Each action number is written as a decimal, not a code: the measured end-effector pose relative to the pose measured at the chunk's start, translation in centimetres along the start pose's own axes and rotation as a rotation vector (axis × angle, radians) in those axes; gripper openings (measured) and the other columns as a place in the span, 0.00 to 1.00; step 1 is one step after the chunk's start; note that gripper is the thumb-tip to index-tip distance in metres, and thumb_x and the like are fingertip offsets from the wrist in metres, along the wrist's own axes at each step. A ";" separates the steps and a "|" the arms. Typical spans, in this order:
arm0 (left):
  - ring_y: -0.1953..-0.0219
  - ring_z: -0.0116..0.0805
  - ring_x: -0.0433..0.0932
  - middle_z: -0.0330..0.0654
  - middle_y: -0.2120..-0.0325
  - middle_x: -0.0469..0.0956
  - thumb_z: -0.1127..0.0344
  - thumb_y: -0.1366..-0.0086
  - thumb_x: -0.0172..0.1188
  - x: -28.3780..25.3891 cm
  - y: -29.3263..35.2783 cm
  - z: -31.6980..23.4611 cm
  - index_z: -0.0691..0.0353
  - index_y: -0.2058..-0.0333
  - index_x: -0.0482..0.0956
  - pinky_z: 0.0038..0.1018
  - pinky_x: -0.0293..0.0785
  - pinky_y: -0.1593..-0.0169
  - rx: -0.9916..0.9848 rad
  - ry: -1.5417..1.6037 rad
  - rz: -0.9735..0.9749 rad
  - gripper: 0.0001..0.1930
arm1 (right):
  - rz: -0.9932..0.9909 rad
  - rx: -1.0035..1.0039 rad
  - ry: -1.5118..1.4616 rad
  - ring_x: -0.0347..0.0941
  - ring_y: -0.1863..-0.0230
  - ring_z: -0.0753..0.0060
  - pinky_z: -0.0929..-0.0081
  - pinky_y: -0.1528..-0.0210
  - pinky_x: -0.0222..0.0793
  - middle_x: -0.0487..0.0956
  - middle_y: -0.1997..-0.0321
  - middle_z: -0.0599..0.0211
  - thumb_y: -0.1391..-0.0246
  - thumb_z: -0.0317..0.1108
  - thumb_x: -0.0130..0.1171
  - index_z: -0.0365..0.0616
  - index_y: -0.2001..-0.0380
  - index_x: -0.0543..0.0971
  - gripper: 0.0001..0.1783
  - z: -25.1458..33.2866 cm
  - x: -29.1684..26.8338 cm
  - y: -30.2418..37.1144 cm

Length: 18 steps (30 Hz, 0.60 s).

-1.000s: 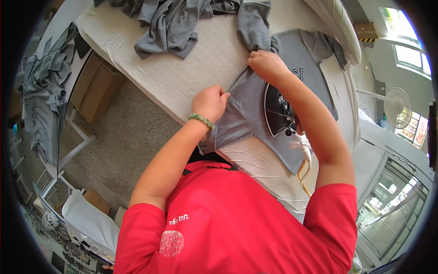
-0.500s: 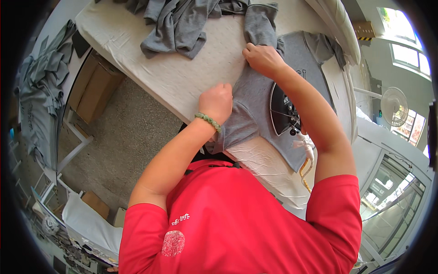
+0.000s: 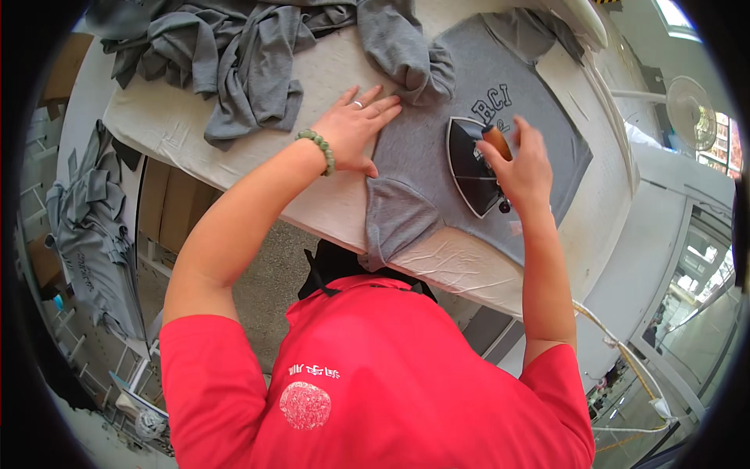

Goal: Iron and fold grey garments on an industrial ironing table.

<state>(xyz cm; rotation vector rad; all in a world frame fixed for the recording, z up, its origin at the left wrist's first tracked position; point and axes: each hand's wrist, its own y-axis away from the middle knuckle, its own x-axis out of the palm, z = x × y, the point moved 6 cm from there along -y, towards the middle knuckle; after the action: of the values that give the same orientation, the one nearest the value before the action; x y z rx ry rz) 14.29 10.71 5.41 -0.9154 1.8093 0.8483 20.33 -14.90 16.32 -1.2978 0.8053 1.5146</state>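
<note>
A grey T-shirt with dark printed lettering lies spread over the white padded table. My left hand rests flat along the shirt's left edge, fingers spread, a ring and a green bead bracelet on it. On the shirt's middle stands a black clothes iron with a brown handle, partly covering the print. My right hand is at that handle, its thumb and fingers apart on either side of it and not closed round it. One short sleeve hangs toward the near table edge.
Crumpled grey garments are heaped at the table's far left. More grey shirts hang over a surface at the left, near cardboard boxes. A white fan stands at the right, and a cord loops below it.
My left hand has opened from a closed grip and moved farther up the shirt's edge. My right hand has left the cloth at the far side and come back to the iron's handle.
</note>
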 end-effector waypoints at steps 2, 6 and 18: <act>0.18 0.48 0.49 0.40 0.21 0.57 0.41 0.55 0.83 0.3 0.1 0.2 0.55 0.20 0.51 0.52 0.43 0.17 0.022 0.024 -0.018 0.68 | 0.464 0.382 -0.083 0.83 0.45 0.45 0.53 0.42 0.77 0.87 0.49 0.49 0.40 0.51 0.70 0.42 0.39 0.79 0.33 -3.6 2.6 2.3; 0.18 0.49 0.49 0.40 0.21 0.57 0.41 0.55 0.83 0.9 -0.3 1.0 0.52 0.20 0.46 0.53 0.40 0.17 0.002 0.060 -0.030 0.71 | 0.390 0.278 -0.026 0.83 0.47 0.37 0.47 0.45 0.78 0.87 0.51 0.42 0.40 0.52 0.69 0.40 0.37 0.78 0.35 -0.5 3.7 2.5; 0.19 0.48 0.52 0.45 0.22 0.57 0.49 0.58 0.86 1.6 2.0 1.3 0.54 0.20 0.47 0.49 0.44 0.17 -0.121 0.230 -0.271 0.72 | 0.563 0.169 -0.050 0.86 0.54 0.37 0.47 0.49 0.81 0.88 0.59 0.41 0.41 0.55 0.69 0.33 0.59 0.86 0.29 8.8 6.1 -1.9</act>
<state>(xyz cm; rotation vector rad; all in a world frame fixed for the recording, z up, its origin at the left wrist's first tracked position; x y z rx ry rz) 12.58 12.40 3.88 -1.3483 1.7859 0.7081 19.14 -4.74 12.51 -0.9433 1.3104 1.8524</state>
